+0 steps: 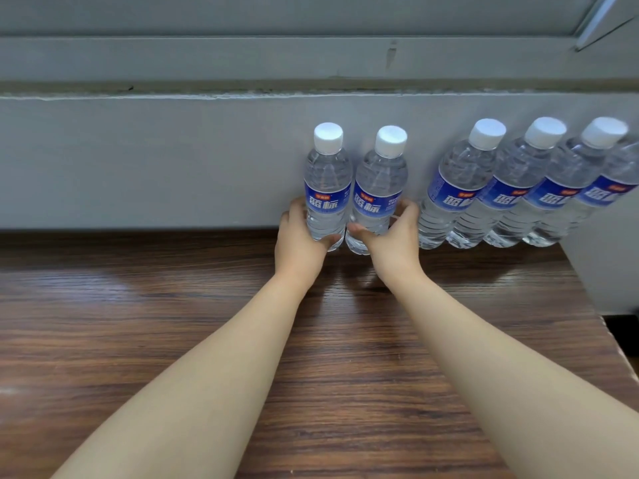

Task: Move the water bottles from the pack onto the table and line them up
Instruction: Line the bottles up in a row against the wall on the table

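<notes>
Two clear water bottles with white caps and blue labels stand upright side by side at the back of the wooden table (173, 305), close to the wall. My left hand (301, 240) grips the lower part of the left bottle (326, 181). My right hand (394, 236) grips the lower part of the right bottle (380, 184). To their right, several more of the same bottles (511, 181) stand in a row along the wall, with a small gap between them and the held pair. The pack is not in view.
A grey wall (155, 160) with a ledge runs right behind the bottles. The table's right edge (601, 316) slants past the row of bottles, with a dark gap beyond it.
</notes>
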